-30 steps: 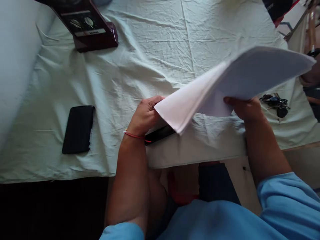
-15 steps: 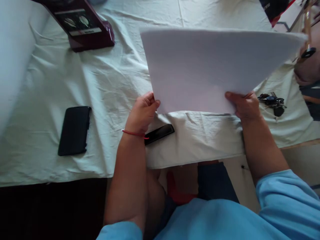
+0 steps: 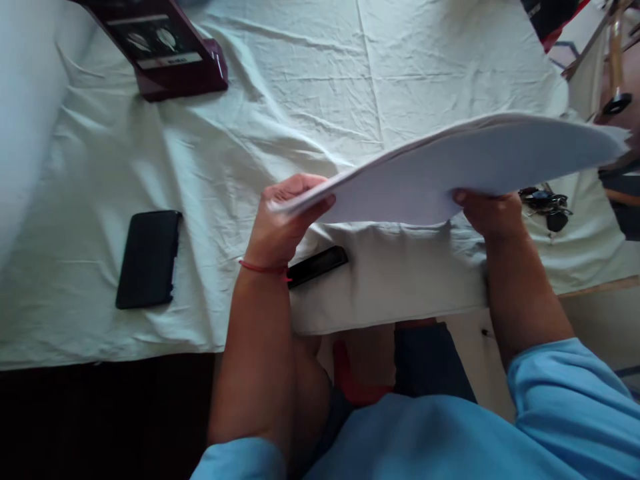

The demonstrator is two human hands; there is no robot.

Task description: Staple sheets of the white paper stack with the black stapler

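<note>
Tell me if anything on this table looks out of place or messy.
Mostly the tablecloth: it is creased all over and bunched near the front edge. A slim black object lies askew by the left hand, close to the table edge. Both hands, the right hand too, hold a paper stack that sags; nothing is spilled.

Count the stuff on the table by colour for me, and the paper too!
White: 1, the paper, held by the left hand and right hand
Black: 3, the phone, the slim black thing, the keys
Dark red: 1, the box
Total: 5
</note>
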